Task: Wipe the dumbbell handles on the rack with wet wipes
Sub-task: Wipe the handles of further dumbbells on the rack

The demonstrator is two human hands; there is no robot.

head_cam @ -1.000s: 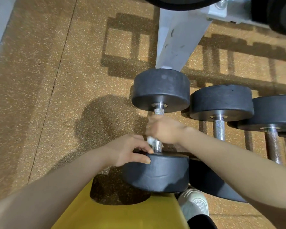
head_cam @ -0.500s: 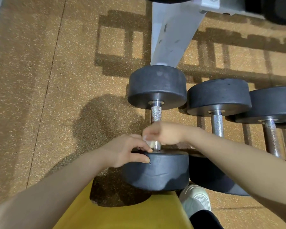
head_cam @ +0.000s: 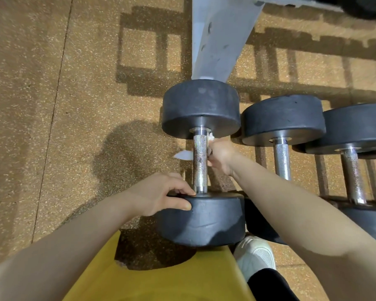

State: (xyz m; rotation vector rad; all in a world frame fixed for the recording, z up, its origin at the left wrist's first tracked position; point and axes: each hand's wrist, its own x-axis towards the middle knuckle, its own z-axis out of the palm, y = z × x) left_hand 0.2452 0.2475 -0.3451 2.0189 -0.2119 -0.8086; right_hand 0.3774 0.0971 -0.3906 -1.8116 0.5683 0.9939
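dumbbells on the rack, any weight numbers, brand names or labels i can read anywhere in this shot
None: no readable text anywhere in the head view.
Dumbbell heads: plain black rubber, only scuffs, no numbers showing.
Knurled handle: bare metal, no marking.
Rack upright: grey paint with chips, no label.
White shoe: no logo visible.

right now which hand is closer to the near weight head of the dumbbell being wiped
Left. The left hand grips the rim of the near weight head. The right hand is farther up, beside the handle, holding the wet wipe.
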